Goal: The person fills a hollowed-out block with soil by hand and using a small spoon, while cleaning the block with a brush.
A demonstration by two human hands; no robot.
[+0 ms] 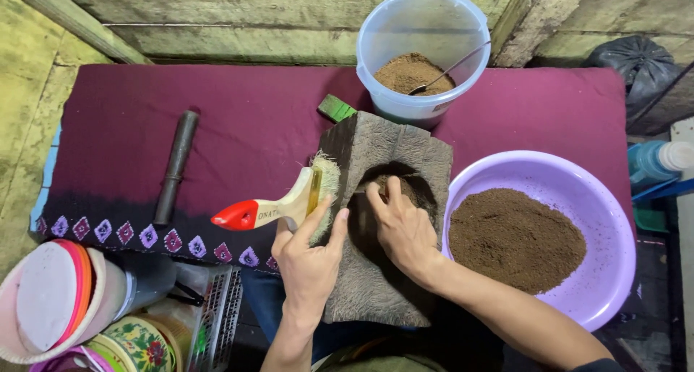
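Note:
A rough grey wooden block (369,285) with a dark hollowed cavity lies on my lap against a maroon cloth. My right hand (402,231) reaches into the cavity, its fingers pressing brown powder inside. My left hand (309,260) steadies the block's left edge. Against its thumb and forefinger leans a wide paintbrush (289,206) with a pale handle, a red tip and light bristles.
A lilac basin (607,220) of brown powder sits at the right. A clear tub (423,25) with powder and a spoon stands behind the block. A dark rod (176,166) lies on the maroon cloth (246,126). Stacked plastic lids and a floral tin are at lower left.

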